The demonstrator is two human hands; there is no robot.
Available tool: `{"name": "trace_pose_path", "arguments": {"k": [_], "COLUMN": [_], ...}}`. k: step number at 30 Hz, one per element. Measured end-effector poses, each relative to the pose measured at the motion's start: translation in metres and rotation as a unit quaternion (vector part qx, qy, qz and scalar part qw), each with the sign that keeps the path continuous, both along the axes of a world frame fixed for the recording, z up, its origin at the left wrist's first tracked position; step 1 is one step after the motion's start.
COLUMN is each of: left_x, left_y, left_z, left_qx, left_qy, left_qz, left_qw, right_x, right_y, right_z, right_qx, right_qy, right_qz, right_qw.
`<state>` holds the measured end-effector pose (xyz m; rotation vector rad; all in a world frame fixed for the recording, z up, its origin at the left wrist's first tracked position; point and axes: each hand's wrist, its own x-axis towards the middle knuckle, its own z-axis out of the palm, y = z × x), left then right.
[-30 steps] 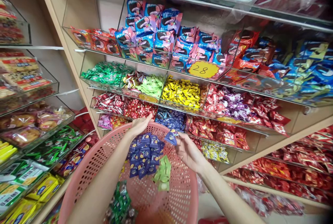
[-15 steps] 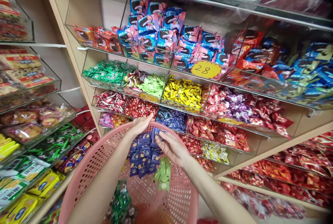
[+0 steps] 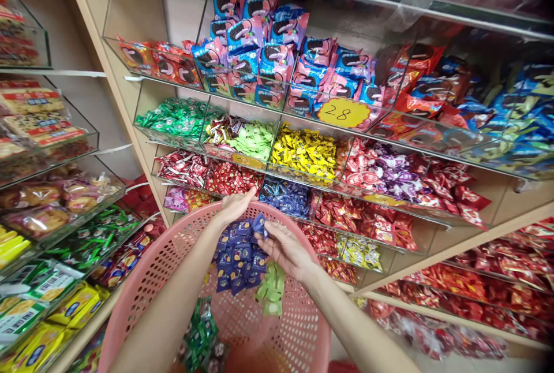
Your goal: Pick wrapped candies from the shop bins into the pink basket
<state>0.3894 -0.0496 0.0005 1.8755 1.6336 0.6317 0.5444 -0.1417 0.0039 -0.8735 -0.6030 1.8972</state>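
My right hand (image 3: 288,252) pinches a small purple packet (image 3: 258,224) inside the far rim of the pink basket (image 3: 305,315). My left hand (image 3: 235,206) rests at that rim; its finger closure I cannot tell. The packet looks light, its wrapper perhaps slippery, so I judge its edge best for holding.

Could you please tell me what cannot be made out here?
All in the head view:
- Basket: near rim cut off by the bottom edge.
- Left hand: palm hidden by its own back.
- Held blue packet: partly hidden by right hand.
- Fine print on piled blue packets: too small.
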Motion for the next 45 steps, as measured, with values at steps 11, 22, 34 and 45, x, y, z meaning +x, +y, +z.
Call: {"name": "trace_pose_path", "arguments": {"k": [11,22,34,45], "left_x": [0.003,0.007,0.009,0.000], "left_y": [0.009,0.009,0.007,0.008], "left_z": [-0.003,0.001,0.003,-0.004], "left_qx": [-0.002,-0.008,-0.009,0.003], "left_qy": [0.001,0.011,0.011,-0.024], "left_qz": [-0.015,-0.019,-0.024,-0.015], "left_qw": [1.000,1.000,1.000,1.000], "right_x": [0.001,0.012,0.014,0.013], "right_y": [-0.002,0.014,0.027,0.037], "right_z": [-0.004,-0.005,-0.024,-0.043], "right_qx": [0.028,0.039,0.228,0.370], "right_qy": [-0.047,-0.091,-0.299,-0.477], "right_qz": [0.022,-0.043,-0.050,-0.025], "right_qw": [0.998,0.994,0.925,0.797]}}
